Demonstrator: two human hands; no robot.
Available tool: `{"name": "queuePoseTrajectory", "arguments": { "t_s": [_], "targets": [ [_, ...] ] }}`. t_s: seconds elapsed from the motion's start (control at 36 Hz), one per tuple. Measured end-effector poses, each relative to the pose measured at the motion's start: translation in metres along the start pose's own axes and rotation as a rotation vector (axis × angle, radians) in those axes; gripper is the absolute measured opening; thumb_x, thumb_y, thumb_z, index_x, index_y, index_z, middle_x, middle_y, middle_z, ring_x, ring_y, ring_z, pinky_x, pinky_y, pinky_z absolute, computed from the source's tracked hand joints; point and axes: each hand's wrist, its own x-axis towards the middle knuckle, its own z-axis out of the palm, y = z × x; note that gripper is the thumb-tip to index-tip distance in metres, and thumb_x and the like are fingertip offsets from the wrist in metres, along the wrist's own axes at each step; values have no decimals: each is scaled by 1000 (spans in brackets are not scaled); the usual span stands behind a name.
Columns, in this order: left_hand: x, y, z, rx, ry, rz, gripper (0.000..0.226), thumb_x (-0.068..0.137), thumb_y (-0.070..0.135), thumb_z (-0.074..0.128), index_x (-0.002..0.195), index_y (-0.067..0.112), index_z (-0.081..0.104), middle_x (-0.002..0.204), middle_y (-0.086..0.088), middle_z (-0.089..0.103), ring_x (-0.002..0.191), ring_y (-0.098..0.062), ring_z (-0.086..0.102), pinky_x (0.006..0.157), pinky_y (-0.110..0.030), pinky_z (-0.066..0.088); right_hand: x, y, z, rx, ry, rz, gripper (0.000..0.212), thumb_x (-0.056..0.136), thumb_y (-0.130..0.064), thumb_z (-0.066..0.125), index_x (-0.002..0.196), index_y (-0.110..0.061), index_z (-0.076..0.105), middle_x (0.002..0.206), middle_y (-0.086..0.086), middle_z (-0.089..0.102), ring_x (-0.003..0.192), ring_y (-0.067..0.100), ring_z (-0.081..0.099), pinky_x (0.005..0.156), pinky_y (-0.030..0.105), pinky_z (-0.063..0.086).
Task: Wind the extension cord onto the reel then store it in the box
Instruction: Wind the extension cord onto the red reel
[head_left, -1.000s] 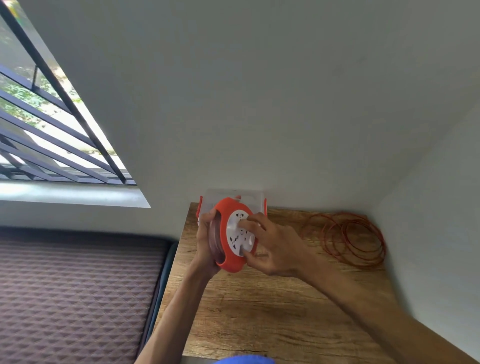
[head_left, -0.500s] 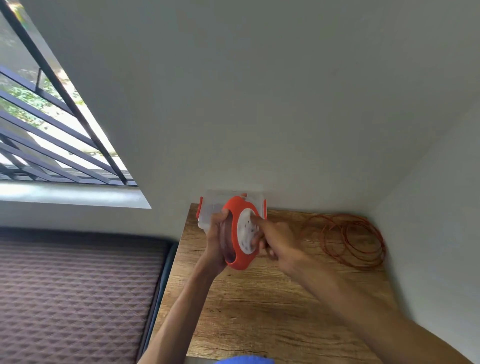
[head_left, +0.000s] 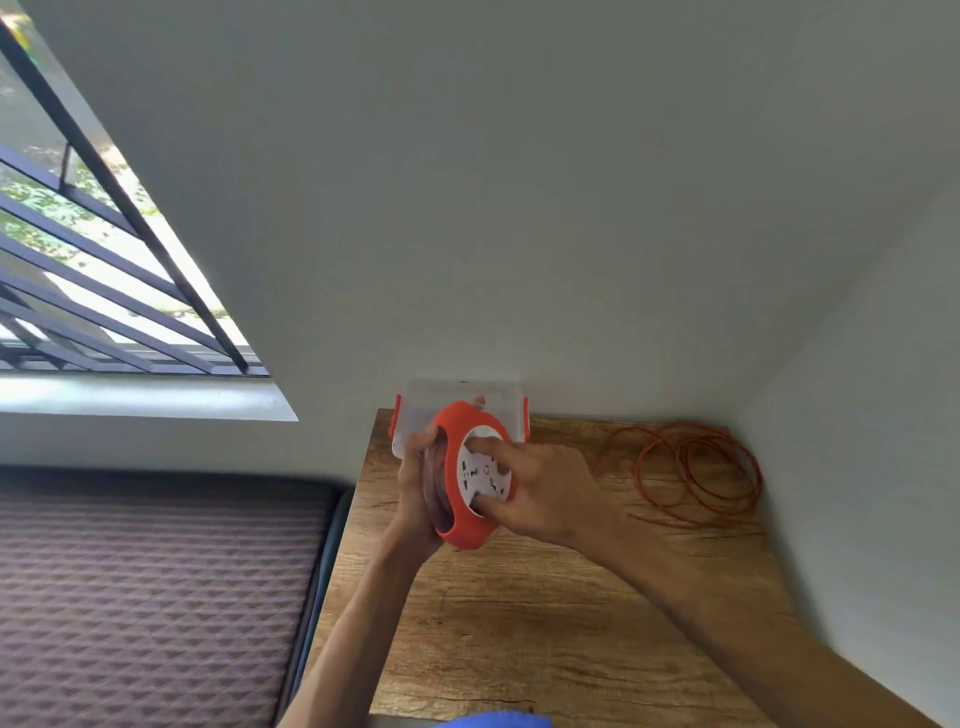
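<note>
An orange reel (head_left: 464, 530) with a white socket face is held upright above the wooden table (head_left: 519, 623). My left hand (head_left: 415, 483) grips its back and left rim. My right hand (head_left: 540, 486) lies over the white face, fingers pressed on it. Some cord shows wound inside the reel between the flanges. The loose orange cord (head_left: 696, 473) lies in coils on the table at the far right, near the wall corner. A clear plastic box (head_left: 415, 410) with orange clips stands behind the reel against the wall, partly hidden by it.
The table sits in a corner, with walls behind and to the right. A patterned mattress (head_left: 156, 597) lies to the left, below table level. A barred window (head_left: 78, 260) is at upper left.
My right hand has shifted around the white face, first toward its right edge, now spread across it again. The reel has turned slightly in my grip. The loose coils look unchanged.
</note>
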Motion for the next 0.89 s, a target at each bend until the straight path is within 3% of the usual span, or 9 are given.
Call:
{"name": "queuePoseTrajectory", "arguments": {
  "t_s": [0.08,0.17,0.22,0.36,0.42,0.5,0.58,0.67,0.89],
  "targets": [
    [2,-3,11,69,-8,0,74,96,67,63,152,18,64,130,-27,74,118,-41,73,94,-48,63,8,-15,6,394,50,530,59,76,-78,69,102,-26,79,69,-11,75,54,5,68,55,24,53],
    [8,-5,12,72,17,13,75,80,76,73,133,23,79,120,-23,76,112,-39,72,91,-46,61,14,-8,8,1055,-68,1223,53,95,-55,69,69,-9,72,46,-2,54,32,7,38,35,19,28],
    [11,-3,7,3,60,48,66,84,69,70,133,25,78,125,-15,77,114,-32,74,88,-42,64,3,-6,10,1085,-176,1292,48,107,-32,54,68,-10,70,46,-3,51,33,8,36,34,19,25],
    [9,14,11,27,60,75,92,82,62,71,157,10,55,136,-27,68,125,-40,64,104,-55,53,-21,-12,21,518,120,479,36,109,-50,52,105,-17,67,75,-4,77,48,4,63,47,17,48],
    [7,17,13,50,85,53,91,90,60,62,162,6,47,146,-40,57,129,-46,58,114,-63,42,-20,-7,16,208,140,169,33,106,-49,54,127,-24,58,104,-7,74,63,3,66,54,4,39],
    [7,13,6,26,65,6,77,103,53,39,162,4,45,144,-41,55,129,-49,54,112,-64,43,-15,-2,9,-23,65,-151,48,104,-38,57,151,-33,47,132,-2,57,79,16,71,56,14,44],
    [4,12,4,-9,-4,-31,68,106,54,39,154,9,56,133,-26,68,115,-40,71,94,-48,62,-8,7,-1,-102,12,-273,60,100,-39,62,156,-38,44,146,7,47,86,21,73,53,24,55],
    [3,12,6,-25,-36,-56,63,101,54,43,144,16,70,130,-20,74,114,-35,73,95,-48,59,3,13,-13,-212,-34,-343,62,96,-47,68,153,-40,46,151,14,43,87,25,74,53,31,60],
    [9,8,6,-43,-29,-31,61,113,50,26,149,18,64,125,-19,76,109,-33,77,88,-46,66,3,7,-6,-256,123,-380,69,94,-38,80,153,-30,46,117,21,74,58,28,73,42,33,57]
  ]
}}
